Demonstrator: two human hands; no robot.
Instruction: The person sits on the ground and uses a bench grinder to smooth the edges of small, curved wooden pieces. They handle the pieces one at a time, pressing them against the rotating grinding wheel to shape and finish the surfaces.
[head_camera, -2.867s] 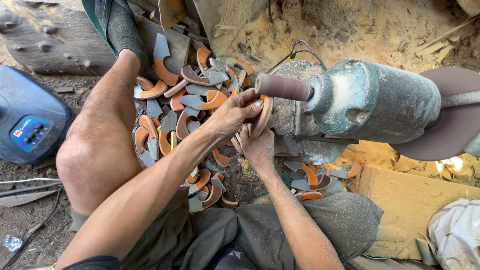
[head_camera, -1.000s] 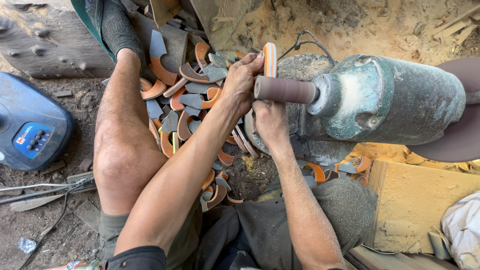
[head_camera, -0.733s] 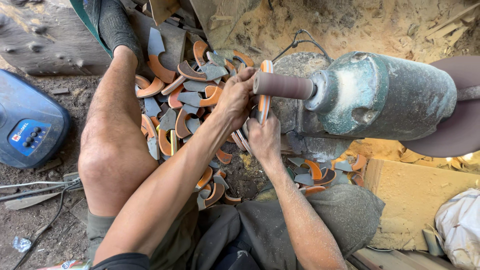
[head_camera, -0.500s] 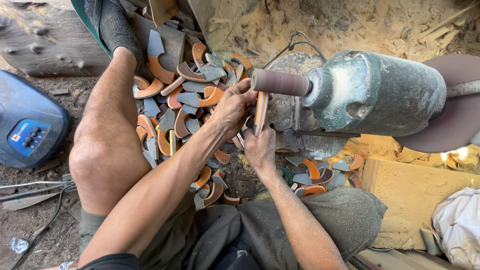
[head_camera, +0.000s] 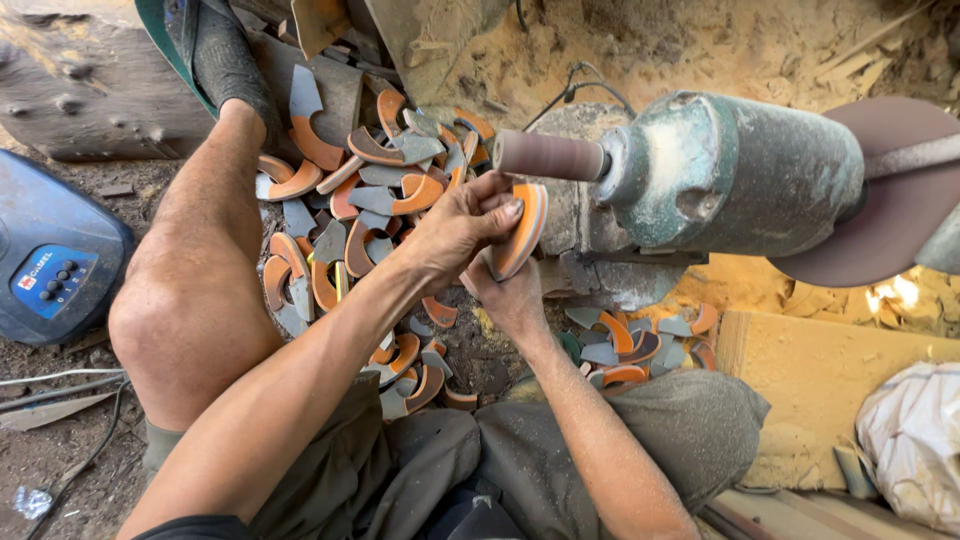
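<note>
Both hands grip one curved orange-and-grey layered piece (head_camera: 520, 230), held on edge just below the brown sanding drum (head_camera: 548, 155) of a dusty grey-green motor (head_camera: 740, 170). My left hand (head_camera: 455, 225) pinches the piece from above with fingers over its top edge. My right hand (head_camera: 505, 290) supports it from beneath and is partly hidden behind the left. The piece sits slightly under and left of the drum, and I cannot tell if they touch.
A heap of similar orange and grey curved offcuts (head_camera: 350, 210) lies on the ground between my bare left leg (head_camera: 190, 300) and the motor. A blue device (head_camera: 50, 270) sits at far left, a brown sanding disc (head_camera: 890, 200) at right, a white sack (head_camera: 915, 440) at lower right.
The piece was raised upright against the drum a second ago. It then came down, and now sits lower and tilted, its broad orange face showing, still in both hands.
</note>
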